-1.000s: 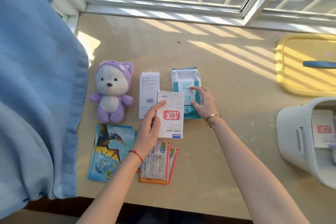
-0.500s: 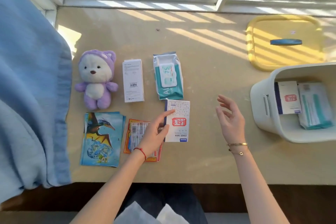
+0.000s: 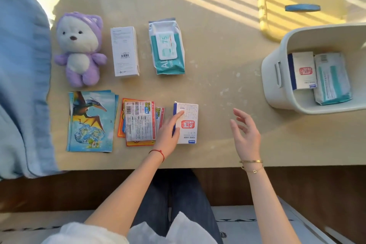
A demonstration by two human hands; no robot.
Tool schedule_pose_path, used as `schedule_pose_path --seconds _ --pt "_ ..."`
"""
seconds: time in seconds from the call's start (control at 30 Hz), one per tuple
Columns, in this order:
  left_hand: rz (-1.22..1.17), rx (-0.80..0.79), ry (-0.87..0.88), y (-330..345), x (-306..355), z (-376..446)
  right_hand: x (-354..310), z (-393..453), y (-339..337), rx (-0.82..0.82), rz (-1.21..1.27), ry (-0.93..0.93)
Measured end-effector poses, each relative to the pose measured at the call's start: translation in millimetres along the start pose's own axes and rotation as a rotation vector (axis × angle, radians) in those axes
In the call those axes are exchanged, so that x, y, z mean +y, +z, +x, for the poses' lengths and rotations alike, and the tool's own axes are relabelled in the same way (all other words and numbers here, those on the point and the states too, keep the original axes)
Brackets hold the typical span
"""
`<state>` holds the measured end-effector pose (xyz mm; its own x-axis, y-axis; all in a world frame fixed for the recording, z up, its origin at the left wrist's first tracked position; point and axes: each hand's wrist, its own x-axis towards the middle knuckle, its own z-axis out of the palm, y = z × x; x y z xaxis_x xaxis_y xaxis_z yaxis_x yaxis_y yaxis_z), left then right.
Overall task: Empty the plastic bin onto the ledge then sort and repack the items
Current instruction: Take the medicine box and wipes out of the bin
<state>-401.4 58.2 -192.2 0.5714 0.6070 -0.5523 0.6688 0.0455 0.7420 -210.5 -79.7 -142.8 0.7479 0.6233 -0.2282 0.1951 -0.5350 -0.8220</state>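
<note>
From the head view, the left hand [image 3: 168,131] lies flat on a small white box [image 3: 187,123] near the front edge of the ledge [image 3: 217,45]. Its fingers [image 3: 179,115] are straight and close together, and they touch the top of the box. The right hand [image 3: 246,134] is in the air just right of the box, with its fingers spread and loose, holding nothing.

Left of the box lie some cards [image 3: 139,123], and next to them a stack of dinosaur pictures [image 3: 91,121]. Behind these, in a row, are a purple teddy [image 3: 80,47], a tall white box [image 3: 124,51] and a pack of wipes [image 3: 167,46].

The bin [image 3: 277,77] stands at the right edge of the ledge. Inside it lie a second small box [image 3: 303,70] and a second pack [image 3: 332,78], side by side. The yellow lid [image 3: 301,4] lies behind the bin, at the back right corner. A blue cloth [image 3: 21,75] hangs over the left edge.
</note>
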Motion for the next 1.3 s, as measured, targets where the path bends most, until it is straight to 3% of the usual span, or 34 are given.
schedule_pose_path --seconds 0.2,0.47,0.7,0.93,1.3 --pt "0.3 0.031 -0.042 -18.9 15.4 -15.3 -5.5 -8.3 -10.8 0.014 -0.064 -0.062" --pt "0.617 0.234 0.207 -97.9 52.9 -71.1 -43.5 -27.0 -45.6 0.087 -0.298 -0.287" --pt "0.689 0.335 0.334 -146.9 80.8 -131.4 -73.9 -68.5 -82.3 0.135 -0.388 -0.338" --pt "0.675 0.342 0.469 -165.8 104.5 -180.2 -91.5 -148.0 -110.0 0.222 -0.399 -0.263" --pt "0.721 0.152 0.682 -128.8 151.5 -229.2 -68.5 -283.3 -157.0 0.403 -0.395 -0.03"
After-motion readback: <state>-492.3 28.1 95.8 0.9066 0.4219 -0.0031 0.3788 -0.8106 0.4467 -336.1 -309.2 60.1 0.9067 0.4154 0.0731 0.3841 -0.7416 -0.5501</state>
